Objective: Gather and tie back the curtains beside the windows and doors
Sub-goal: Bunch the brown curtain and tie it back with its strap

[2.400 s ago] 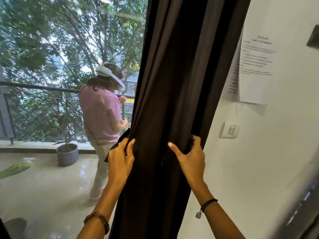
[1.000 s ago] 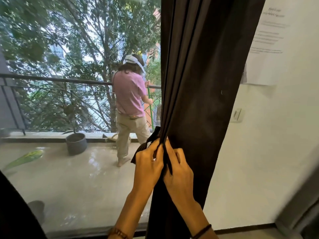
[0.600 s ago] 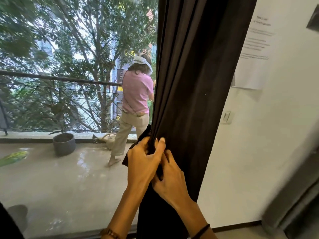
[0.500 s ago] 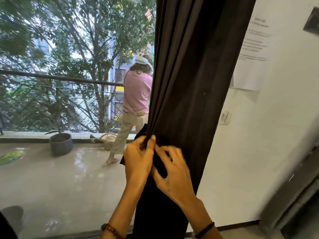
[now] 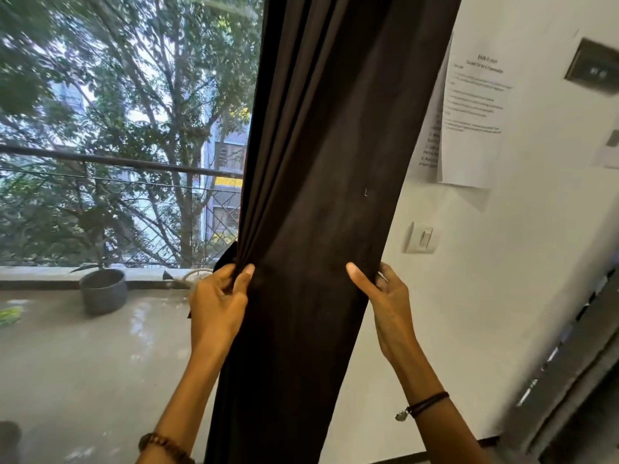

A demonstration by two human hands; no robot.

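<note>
A dark brown curtain point(image 5: 321, 182) hangs in the middle of the view, between the glass door on the left and a white wall on the right. My left hand point(image 5: 217, 303) grips its left edge, where the folds bunch together under my thumb. My right hand point(image 5: 385, 303) grips the right edge at the same height, thumb in front and fingers behind the fabric. The cloth between my hands is spread fairly flat. A dark flap of fabric point(image 5: 229, 254) sticks out just above my left hand.
Through the glass are a wet balcony floor point(image 5: 83, 356), a grey plant pot point(image 5: 104, 289), a watering can point(image 5: 194, 276) and a metal railing point(image 5: 117, 160). On the wall are a light switch point(image 5: 421, 236), printed papers point(image 5: 472, 128) and a dark plate point(image 5: 594, 67).
My hands were together pinching the gathered left folds; now the right hand has moved out to the curtain's right edge. The person on the balcony is no longer visible.
</note>
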